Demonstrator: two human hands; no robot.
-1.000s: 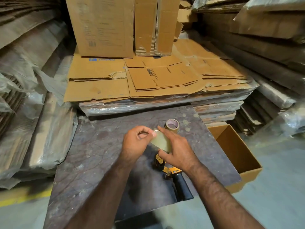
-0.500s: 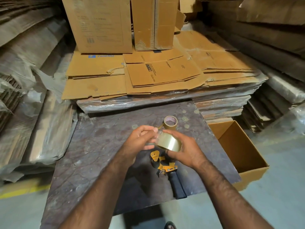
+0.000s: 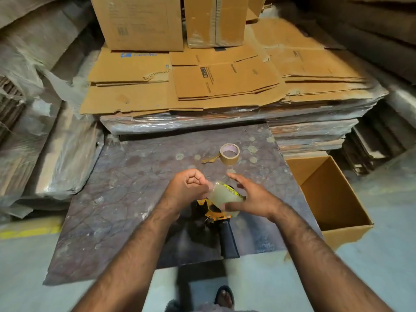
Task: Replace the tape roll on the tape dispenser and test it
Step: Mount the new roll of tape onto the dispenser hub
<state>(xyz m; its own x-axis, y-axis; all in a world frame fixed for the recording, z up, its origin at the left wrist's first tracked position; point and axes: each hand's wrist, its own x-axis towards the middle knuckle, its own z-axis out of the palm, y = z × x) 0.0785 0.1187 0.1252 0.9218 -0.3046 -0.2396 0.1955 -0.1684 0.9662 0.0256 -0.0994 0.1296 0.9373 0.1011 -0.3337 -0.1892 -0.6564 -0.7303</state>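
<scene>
A clear, yellowish tape roll (image 3: 225, 194) hangs between both hands, just above the tape dispenser. My left hand (image 3: 188, 188) pinches the roll's left edge with closed fingers. Cupping the roll from the right is my right hand (image 3: 252, 199), thumb underneath and fingers spread over it. The dispenser (image 3: 215, 213) has a yellow body and a black handle (image 3: 228, 242); it lies on the dark marbled slab (image 3: 135, 199), with its front partly hidden by the roll. A nearly bare brown tape core (image 3: 229, 154) stands farther back on the slab.
An open cardboard box (image 3: 326, 199) sits on the floor against the slab's right edge. Stacks of flattened cartons (image 3: 225, 86) wrapped in plastic rise behind the slab and at the left. My sandalled foot (image 3: 224, 296) shows at the slab's near edge.
The roll has come down closer over the dispenser. My right hand's fingers have spread apart over it. The view has tilted further downward.
</scene>
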